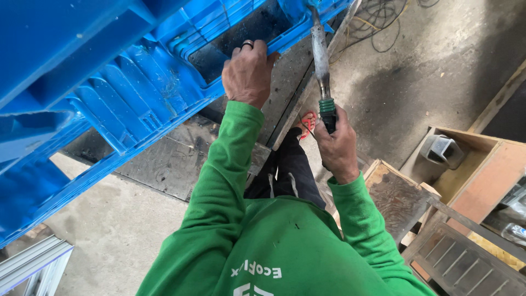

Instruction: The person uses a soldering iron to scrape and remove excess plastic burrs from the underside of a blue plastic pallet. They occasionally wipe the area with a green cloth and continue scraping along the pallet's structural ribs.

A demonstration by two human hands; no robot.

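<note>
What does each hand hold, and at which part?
Left hand grips the blue plastic pallet at an opening's edge; right hand holds the metal tool by its handle.

You have little of this kind before you. On your green shirt [285, 246], near the bottom edge of the view, sits a line of white lettering [256, 271] with a larger white mark [253, 289] below it, cut off by the frame. At the far right edge lies something shiny and clear, perhaps plastic wrapping [515, 219]; you cannot tell more. No signs or screens show.
</note>
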